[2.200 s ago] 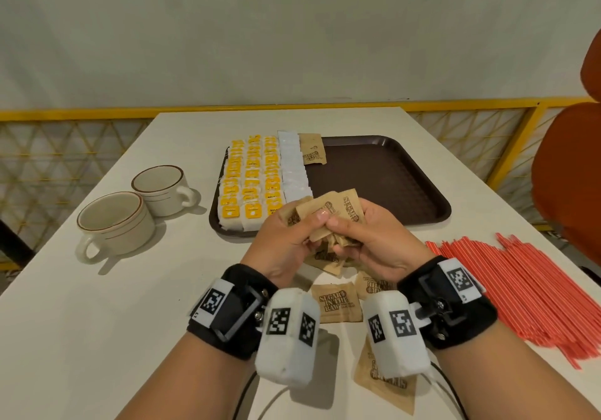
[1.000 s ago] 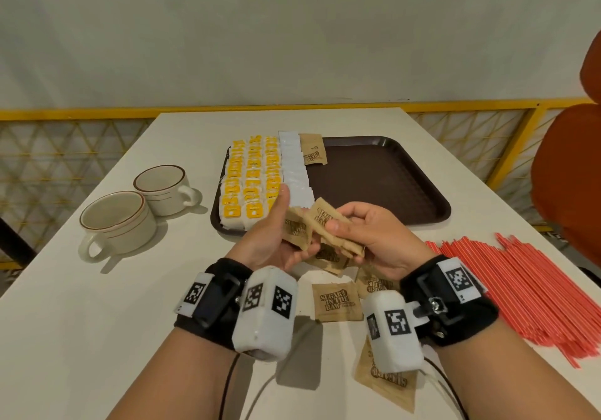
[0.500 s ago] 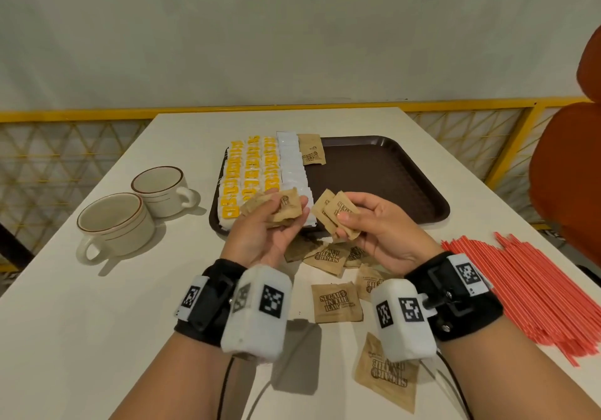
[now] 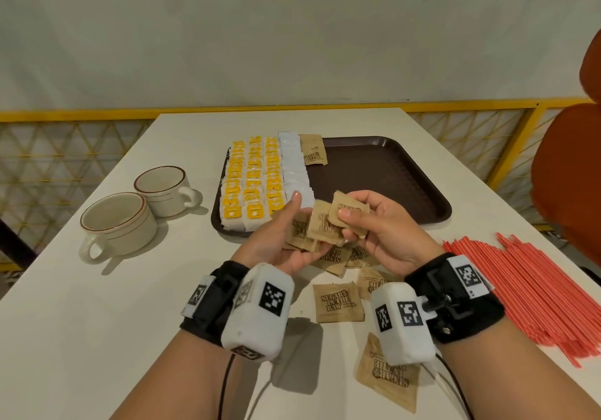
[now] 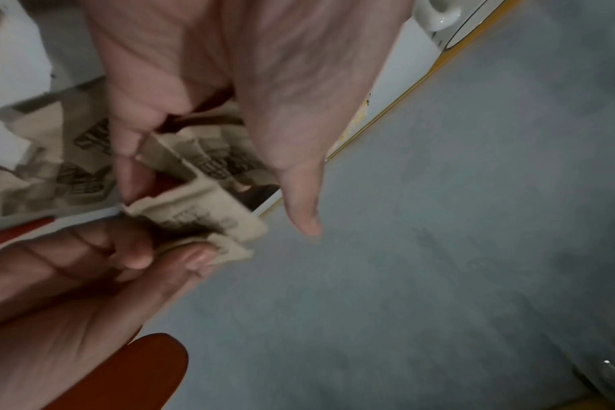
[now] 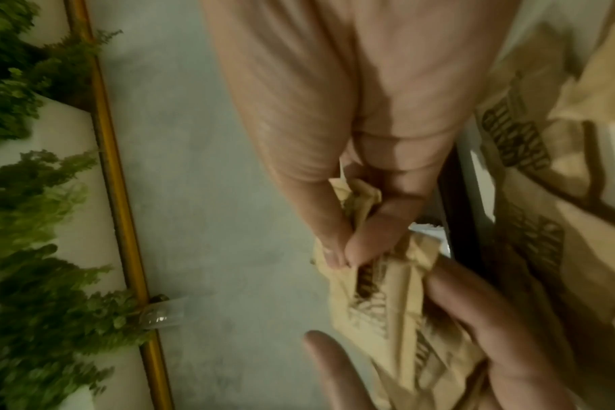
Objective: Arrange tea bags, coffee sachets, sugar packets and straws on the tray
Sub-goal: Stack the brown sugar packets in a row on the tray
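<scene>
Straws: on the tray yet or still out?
Out. The red straws lie in a loose pile on the table, right of the brown tray; none on it.

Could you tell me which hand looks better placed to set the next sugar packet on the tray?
Probably the right hand: it pinches a single sugar packet nearest the tray's bare part, while the left hand cradles the stack.

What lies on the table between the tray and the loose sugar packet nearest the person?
In the head view, between the tray and that packet are both hands holding brown sugar packets, with more packets beneath.
</scene>
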### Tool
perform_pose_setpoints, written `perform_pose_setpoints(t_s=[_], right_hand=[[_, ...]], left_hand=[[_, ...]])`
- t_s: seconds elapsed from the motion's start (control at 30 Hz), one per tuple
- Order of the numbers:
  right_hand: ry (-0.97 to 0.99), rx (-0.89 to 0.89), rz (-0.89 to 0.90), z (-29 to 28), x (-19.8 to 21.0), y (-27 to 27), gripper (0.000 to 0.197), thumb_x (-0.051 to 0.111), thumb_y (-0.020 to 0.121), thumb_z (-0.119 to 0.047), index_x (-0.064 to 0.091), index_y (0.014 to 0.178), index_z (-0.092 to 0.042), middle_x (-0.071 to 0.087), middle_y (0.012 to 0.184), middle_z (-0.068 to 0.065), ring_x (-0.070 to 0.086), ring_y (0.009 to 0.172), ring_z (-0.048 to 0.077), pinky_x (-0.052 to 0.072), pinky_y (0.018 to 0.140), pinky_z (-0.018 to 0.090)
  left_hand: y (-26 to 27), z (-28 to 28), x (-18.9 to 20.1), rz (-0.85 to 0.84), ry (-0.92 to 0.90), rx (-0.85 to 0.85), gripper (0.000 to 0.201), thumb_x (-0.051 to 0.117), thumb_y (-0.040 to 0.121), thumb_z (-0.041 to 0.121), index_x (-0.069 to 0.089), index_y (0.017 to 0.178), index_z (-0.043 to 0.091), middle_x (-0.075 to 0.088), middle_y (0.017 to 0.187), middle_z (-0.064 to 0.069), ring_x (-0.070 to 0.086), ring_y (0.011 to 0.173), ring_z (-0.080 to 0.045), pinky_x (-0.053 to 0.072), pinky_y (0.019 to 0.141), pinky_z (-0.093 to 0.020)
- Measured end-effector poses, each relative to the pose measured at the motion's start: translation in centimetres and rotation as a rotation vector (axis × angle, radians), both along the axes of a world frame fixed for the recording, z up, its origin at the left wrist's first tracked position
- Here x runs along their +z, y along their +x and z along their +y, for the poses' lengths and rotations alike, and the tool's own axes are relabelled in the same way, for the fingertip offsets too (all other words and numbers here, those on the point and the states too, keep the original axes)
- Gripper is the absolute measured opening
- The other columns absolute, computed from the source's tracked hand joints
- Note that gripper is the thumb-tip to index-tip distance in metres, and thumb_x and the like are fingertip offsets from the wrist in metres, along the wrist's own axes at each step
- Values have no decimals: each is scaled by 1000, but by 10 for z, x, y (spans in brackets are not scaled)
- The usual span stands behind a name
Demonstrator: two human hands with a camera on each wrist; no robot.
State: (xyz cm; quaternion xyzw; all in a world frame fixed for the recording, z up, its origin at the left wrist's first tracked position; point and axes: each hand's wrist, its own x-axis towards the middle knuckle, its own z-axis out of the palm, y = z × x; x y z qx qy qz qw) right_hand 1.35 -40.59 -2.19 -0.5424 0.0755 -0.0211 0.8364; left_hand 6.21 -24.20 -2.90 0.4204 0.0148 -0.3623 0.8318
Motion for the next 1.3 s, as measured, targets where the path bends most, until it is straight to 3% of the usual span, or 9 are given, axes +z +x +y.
perform_pose_setpoints(t_s=[0.17, 0.27, 0.37, 0.5, 0.6, 0.73, 0.87, 0.97, 1.3], right_hand=[[-229, -44, 5, 5, -3, 1, 25, 74, 70, -5, 60, 91, -5, 69, 75, 9, 50, 45, 9, 37, 38, 14], [-181, -56, 2, 5, -5, 4, 27, 70, 76, -10, 62, 101, -3, 68, 88, 14, 58, 63, 18, 50, 51, 19], [-81, -75, 10, 1, 0, 6, 16, 50, 96, -6, 62, 106, -4, 69, 100, 15, 66, 86, 21, 57, 65, 23], [-206, -46, -55, -1, 13, 4, 21, 58, 88, 1, 59, 108, -5, 69, 98, 14, 65, 90, 24, 50, 77, 33], [-429, 16, -44, 12, 20, 7, 20, 71, 80, -1, 60, 95, -7, 66, 95, 22, 65, 87, 30, 52, 84, 43], [-987, 32, -103, 24, 24, 25, 23, 83, 72, -19, 66, 85, -13, 58, 81, 3, 51, 66, 6, 45, 64, 21], [-1345, 200, -147, 23, 36, 33, 50, 76, 75, -42, 56, 119, -29, 48, 127, -2, 50, 111, 11, 43, 92, 26], [-1575, 463, -146, 30, 46, 31, 83, 76, 72, -48, 36, 142, -30, 41, 141, -7, 42, 125, 11, 38, 106, 36], [-1833, 665, -204, 44, 53, 36, 49, 75, 73, -37, 44, 110, -30, 50, 101, -11, 47, 100, 13, 37, 89, 37]], left_hand=[[-10, -4, 2, -77, -31, -127, 31, 58, 83, 28, 69, 100, 4, 69, 99, -21, 68, 90, -29, 53, 84, -36], [-7, -7, -2, 4, -92, -49, 19, 52, 86, -4, 60, 103, 1, 66, 94, -22, 67, 84, -30, 58, 70, -30], [-2, -8, -2, 64, -98, 63, 23, 42, 91, -11, 58, 100, 3, 63, 98, -24, 62, 84, -30, 58, 60, -29], [2, -4, 1, 161, -136, 109, 14, 49, 95, 12, 60, 97, 3, 67, 93, -21, 64, 79, -28, 58, 58, -32], [5, -1, -2, 221, -239, 71, 49, 49, 93, 41, 57, 122, 2, 64, 115, -22, 63, 95, -32, 57, 71, -45], [5, 4, 4, 235, -364, 51, 59, 51, 87, 55, 56, 119, 5, 61, 121, -26, 67, 94, -37, 51, 79, -55], [8, 6, 4, 234, -305, 92, 57, 55, 83, 58, 59, 106, 7, 64, 100, -22, 69, 76, -30, 56, 72, -46], [6, 5, 7, 224, -276, 37, 71, 48, 82, 67, 59, 115, 5, 64, 107, -23, 65, 93, -34, 56, 70, -46], [1, -3, 9, 122, 82, -31, 79, 27, 79, 81, 66, 96, 14, 72, 78, -15, 63, 81, -33, 47, 80, -48]])
